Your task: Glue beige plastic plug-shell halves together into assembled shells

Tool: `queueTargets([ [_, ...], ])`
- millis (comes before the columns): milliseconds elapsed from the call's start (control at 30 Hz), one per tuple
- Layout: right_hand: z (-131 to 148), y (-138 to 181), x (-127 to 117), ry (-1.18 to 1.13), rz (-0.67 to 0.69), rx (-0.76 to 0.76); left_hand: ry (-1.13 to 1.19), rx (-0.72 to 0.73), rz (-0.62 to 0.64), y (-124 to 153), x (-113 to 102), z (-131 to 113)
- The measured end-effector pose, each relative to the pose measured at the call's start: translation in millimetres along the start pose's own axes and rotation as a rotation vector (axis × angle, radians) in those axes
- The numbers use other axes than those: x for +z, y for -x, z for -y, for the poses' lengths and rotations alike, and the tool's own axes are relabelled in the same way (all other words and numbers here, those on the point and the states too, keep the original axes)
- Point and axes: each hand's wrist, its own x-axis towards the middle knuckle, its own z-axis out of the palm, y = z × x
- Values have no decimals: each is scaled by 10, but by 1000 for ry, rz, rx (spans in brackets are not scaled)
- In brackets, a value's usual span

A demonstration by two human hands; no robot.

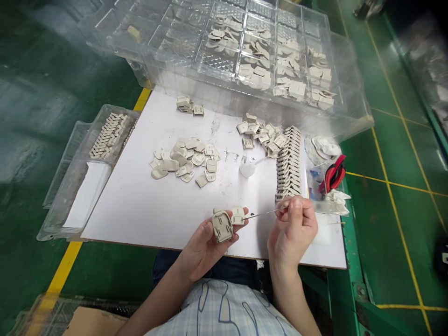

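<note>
My left hand (206,242) is closed around two small beige plastic parts (227,221) near the front edge of a white board (140,205). My right hand (292,228) pinches a thin metal needle-like tool (261,214) whose tip touches the right-hand part. A loose pile of the same beige parts (185,161) lies on the middle of the board. A neat upright row of parts (289,161) stands just beyond my right hand, with another loose heap (261,133) behind it. A small white cap or dish (247,169) sits between the piles.
A large clear compartment tray (168,42) with more parts spans the back. At the left, a clear tray (84,154) holds a row of parts. Red-handled cutters (334,175) and a clear bag lie on the right. Green floor with yellow lines surrounds the board.
</note>
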Motion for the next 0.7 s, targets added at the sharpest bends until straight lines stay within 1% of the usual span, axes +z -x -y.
queueTargets([
  [133, 25, -54, -36, -60, -36, 34, -11, 10, 14, 0, 2, -9],
  [200, 61, -140, -114, -85, -97, 11, -15, 7, 16, -3, -15, -8],
  [233, 80, -204, -179, -80, -142, -26, -17, 4, 12, -4, -28, -6],
  [300, 115, -363, -361, -9, -264, -158, -21, 1, -5, -2, -55, -3],
  [433, 165, -684, -827, 300, -568, -518, -37, 8, -87, 21, -81, -7],
  [500, 170, -781, -1020, 445, -656, -631, -33, -21, -149, 36, -81, -20],
  [533, 162, -810, -1093, 507, -676, -659, -35, -34, -188, 43, -82, -28],
  [600, 126, -842, -1195, 607, -685, -668, -51, -39, -261, 53, -82, -42],
  [667, 83, -860, -1260, 676, -665, -656, -69, -34, -303, 57, -76, -48],
  [700, 67, -869, -1284, 704, -633, -644, -76, -34, -308, 57, -69, -47],
])
